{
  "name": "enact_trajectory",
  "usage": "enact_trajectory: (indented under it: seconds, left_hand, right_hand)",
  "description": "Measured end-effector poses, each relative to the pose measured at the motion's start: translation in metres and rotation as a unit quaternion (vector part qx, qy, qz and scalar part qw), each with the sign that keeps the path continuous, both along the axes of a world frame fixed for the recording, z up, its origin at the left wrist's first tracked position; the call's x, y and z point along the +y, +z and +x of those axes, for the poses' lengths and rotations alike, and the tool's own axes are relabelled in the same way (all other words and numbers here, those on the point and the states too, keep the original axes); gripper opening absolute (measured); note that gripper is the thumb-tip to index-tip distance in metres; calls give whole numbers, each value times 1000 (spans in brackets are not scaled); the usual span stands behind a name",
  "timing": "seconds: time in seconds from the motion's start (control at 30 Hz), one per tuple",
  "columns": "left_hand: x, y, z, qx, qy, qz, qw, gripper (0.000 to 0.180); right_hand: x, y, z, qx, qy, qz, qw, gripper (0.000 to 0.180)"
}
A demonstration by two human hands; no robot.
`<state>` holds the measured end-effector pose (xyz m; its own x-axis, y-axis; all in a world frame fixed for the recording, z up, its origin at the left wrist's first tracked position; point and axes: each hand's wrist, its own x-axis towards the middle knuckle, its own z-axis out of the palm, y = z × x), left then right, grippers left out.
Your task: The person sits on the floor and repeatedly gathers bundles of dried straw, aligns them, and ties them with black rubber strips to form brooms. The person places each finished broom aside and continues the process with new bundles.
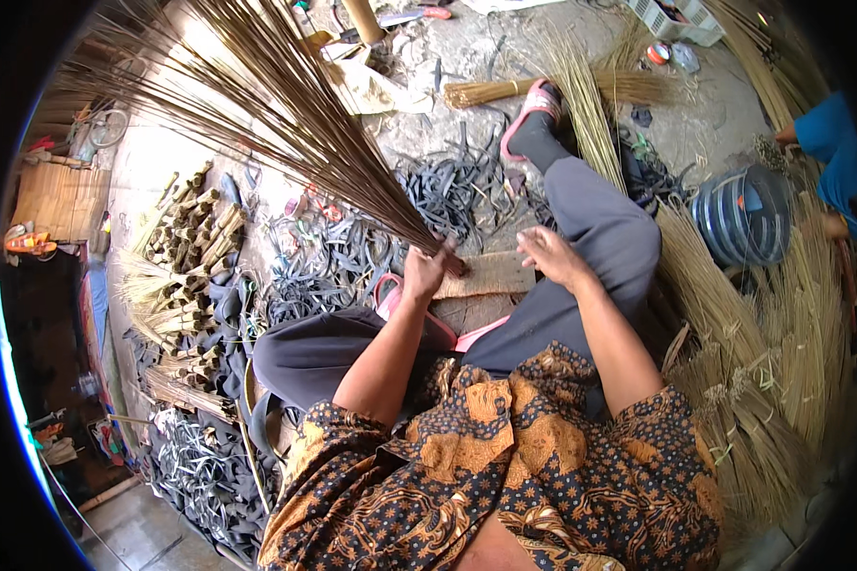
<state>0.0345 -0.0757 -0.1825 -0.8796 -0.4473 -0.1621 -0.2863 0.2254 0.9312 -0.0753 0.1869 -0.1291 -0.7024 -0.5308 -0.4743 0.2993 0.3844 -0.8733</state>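
A long bundle of thin brown sticks (328, 143) fans out up and to the left from my left hand (424, 273), which is closed around its narrow butt end. That end rests over a small wooden board (493, 274) lying between my legs. My right hand (550, 255) hovers at the board's right end, apart from the bundle. Its fingers are loosely bent and apart, with nothing visible in them. Dark rubber strips (448, 195) lie in a tangle just beyond the board.
Tied stick bundles (195, 233) are stacked at left, above more rubber scraps (200, 466). Loose sticks (705, 285) and a clear blue water jug (741, 217) stand at right. A bound bundle (490, 92) lies beyond my foot. Another person's blue garment (833, 143) shows at the right edge.
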Motion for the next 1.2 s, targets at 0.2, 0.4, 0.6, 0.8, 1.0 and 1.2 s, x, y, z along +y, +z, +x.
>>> enact_trajectory:
  seconds: [0.2,0.4,0.6,0.8,1.0,1.2]
  left_hand:
    - [7,-4,5,-42,25,-44,998,25]
    - [7,-13,7,-131,-1,-4,991,27]
    - [17,-17,11,-76,8,-57,995,31]
    - [-18,64,-6,-18,103,38,994,42]
    - [-267,232,82,-11,330,-31,943,49]
    - [-408,335,245,161,663,-56,729,47]
  right_hand:
    - [-3,-19,1,55,58,118,990,52]
    - [-2,-29,1,99,129,175,971,53]
    - [0,-28,-2,69,109,186,974,46]
    - [0,-28,-1,79,118,210,967,41]
    - [5,-39,-8,82,138,177,971,39]
    - [9,-61,-15,113,142,175,968,37]
